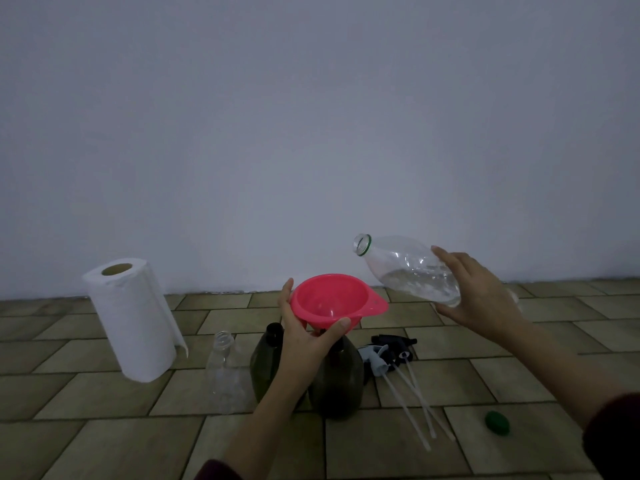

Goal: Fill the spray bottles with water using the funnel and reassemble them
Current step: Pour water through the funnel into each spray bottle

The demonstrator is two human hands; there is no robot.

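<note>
Two hands: left hand pinching funnel, right hand gripping tilted water bottle centre-right; overshooting would likely spill

paper towel roll: white, upright on the floor at left, one loose sheet hanging down its right side | green cap: small, lying on the floor at right, well apart from the roll | floor: tan brick-pattern tiles | wall: plain pale grey, behind everything
</note>
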